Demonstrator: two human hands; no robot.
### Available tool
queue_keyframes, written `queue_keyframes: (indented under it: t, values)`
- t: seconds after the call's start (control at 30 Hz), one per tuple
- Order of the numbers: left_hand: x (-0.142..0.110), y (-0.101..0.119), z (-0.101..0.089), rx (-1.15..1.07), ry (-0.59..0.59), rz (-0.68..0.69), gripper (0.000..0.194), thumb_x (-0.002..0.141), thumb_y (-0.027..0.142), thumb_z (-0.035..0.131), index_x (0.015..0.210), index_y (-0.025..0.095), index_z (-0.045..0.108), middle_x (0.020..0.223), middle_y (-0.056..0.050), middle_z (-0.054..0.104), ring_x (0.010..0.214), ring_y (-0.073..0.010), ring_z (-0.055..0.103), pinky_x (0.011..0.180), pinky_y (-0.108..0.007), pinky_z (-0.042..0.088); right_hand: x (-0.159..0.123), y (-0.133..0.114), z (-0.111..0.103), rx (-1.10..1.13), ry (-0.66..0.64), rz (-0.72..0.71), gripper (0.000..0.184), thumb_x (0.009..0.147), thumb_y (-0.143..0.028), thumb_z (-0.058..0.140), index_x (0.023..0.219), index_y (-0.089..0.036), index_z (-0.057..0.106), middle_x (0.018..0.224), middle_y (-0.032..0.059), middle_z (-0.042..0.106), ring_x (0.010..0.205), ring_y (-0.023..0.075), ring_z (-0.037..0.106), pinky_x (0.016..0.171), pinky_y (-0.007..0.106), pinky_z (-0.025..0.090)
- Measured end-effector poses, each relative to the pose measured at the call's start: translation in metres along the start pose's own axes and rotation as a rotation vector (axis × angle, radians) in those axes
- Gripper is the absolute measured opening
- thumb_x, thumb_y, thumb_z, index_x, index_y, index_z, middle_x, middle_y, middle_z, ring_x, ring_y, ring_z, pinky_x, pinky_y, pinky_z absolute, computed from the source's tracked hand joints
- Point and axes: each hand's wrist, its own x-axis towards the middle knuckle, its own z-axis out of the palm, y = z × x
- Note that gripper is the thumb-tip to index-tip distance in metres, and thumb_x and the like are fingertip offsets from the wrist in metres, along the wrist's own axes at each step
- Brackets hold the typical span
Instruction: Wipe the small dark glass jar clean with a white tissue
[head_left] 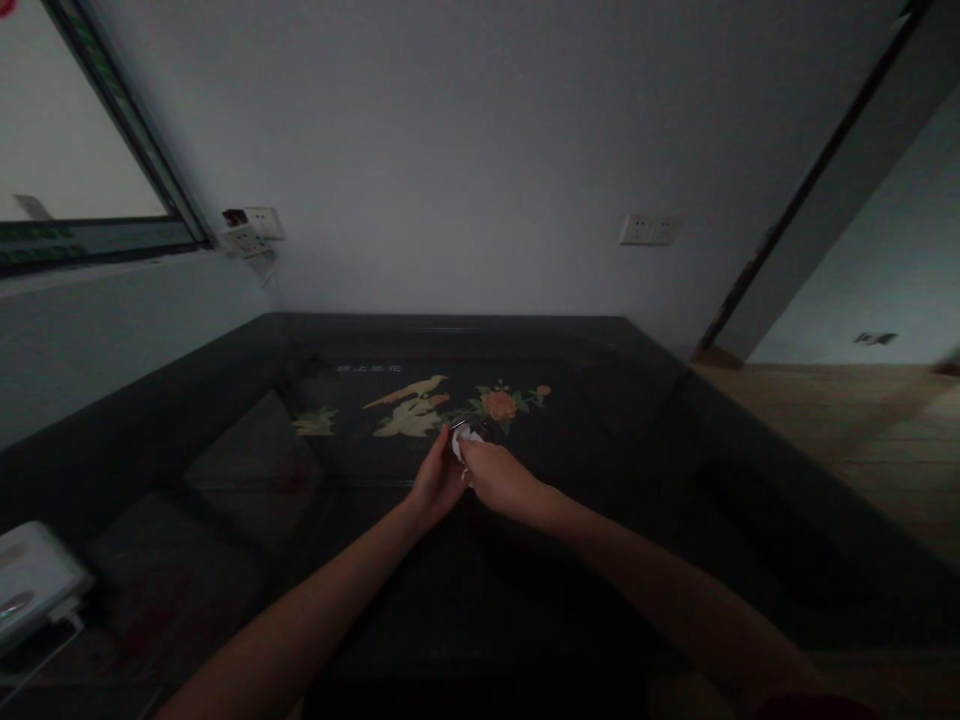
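Both hands meet above the dark tabletop [480, 580], in front of its flower picture. My left hand [439, 475] is closed around the side of a small dark object with a shiny curved rim [459, 424], perhaps a cup; the dim light hides its exact kind. My right hand [495, 475] is closed on a crumpled white cloth or tissue [466, 437], pressed against the rimmed object. A pale end of the white piece hangs below the fingers. Most of the rimmed object is hidden behind the hands.
A white device [37, 580] with a cable stands at the table's left edge. Behind the table rises a plain wall with a socket [649, 230] and a plugged-in adapter [246, 238]. A window [90, 130] is at upper left, a doorway and wooden floor [847, 420] at right.
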Motion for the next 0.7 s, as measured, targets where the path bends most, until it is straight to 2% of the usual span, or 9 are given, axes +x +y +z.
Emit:
queue_keyframes:
  t: [0.2, 0.33, 0.43, 0.53, 0.63, 0.7]
  values:
    - [0.006, -0.001, -0.008, 0.0, -0.028, -0.018, 0.035, 0.09, 0.037, 0.043, 0.101, 0.011, 0.064, 0.095, -0.01, 0.07, 0.099, -0.0216, 0.062, 0.092, -0.031, 0.045, -0.002, -0.001, 0.003, -0.013, 0.011, -0.022, 0.04, 0.077, 0.0, 0.046, 0.116, -0.008, 0.048, 0.116, 0.0176, 0.06, 0.106, 0.0231, 0.058, 0.086, 0.033, 0.046]
    - [0.003, 0.001, -0.006, -0.003, -0.031, -0.037, 0.04, 0.092, 0.039, 0.038, 0.102, 0.011, 0.064, 0.092, -0.01, 0.07, 0.098, -0.0213, 0.063, 0.092, -0.031, 0.044, -0.005, -0.006, 0.005, -0.118, 0.038, -0.1, 0.039, 0.082, -0.001, 0.043, 0.121, -0.002, 0.045, 0.119, 0.0209, 0.057, 0.111, 0.0238, 0.054, 0.094, 0.036, 0.043]
    - [0.0, 0.002, -0.002, -0.006, -0.027, -0.054, 0.041, 0.093, 0.039, 0.034, 0.098, 0.013, 0.065, 0.087, -0.008, 0.07, 0.096, -0.0207, 0.063, 0.091, -0.032, 0.044, -0.004, -0.004, 0.005, -0.229, 0.03, -0.131, 0.033, 0.085, -0.004, 0.043, 0.118, -0.003, 0.05, 0.116, 0.0201, 0.06, 0.107, 0.0237, 0.057, 0.091, 0.037, 0.045]
    - [-0.002, 0.001, -0.001, -0.01, -0.027, -0.04, 0.038, 0.094, 0.038, 0.035, 0.093, 0.014, 0.065, 0.082, -0.006, 0.07, 0.085, -0.0178, 0.065, 0.085, -0.029, 0.046, 0.001, 0.002, 0.001, -0.347, -0.008, -0.152, 0.026, 0.085, -0.005, 0.045, 0.107, -0.006, 0.059, 0.109, 0.0173, 0.064, 0.1, 0.0229, 0.061, 0.087, 0.035, 0.047]
    - [-0.001, -0.002, 0.0, -0.002, -0.023, -0.009, 0.034, 0.094, 0.034, 0.038, 0.091, 0.014, 0.066, 0.082, -0.005, 0.07, 0.075, -0.0151, 0.065, 0.078, -0.028, 0.048, 0.004, 0.007, -0.005, -0.4, -0.035, -0.152, 0.022, 0.085, -0.005, 0.046, 0.097, -0.008, 0.065, 0.101, 0.0159, 0.068, 0.094, 0.0229, 0.063, 0.082, 0.033, 0.048]
    - [0.0, -0.003, 0.0, 0.013, -0.023, -0.003, 0.032, 0.093, 0.033, 0.041, 0.092, 0.014, 0.066, 0.083, -0.005, 0.07, 0.075, -0.0159, 0.065, 0.078, -0.028, 0.047, 0.005, 0.008, -0.008, -0.411, -0.042, -0.151, 0.021, 0.084, -0.006, 0.048, 0.093, -0.008, 0.066, 0.098, 0.0155, 0.069, 0.092, 0.0237, 0.064, 0.08, 0.033, 0.048]
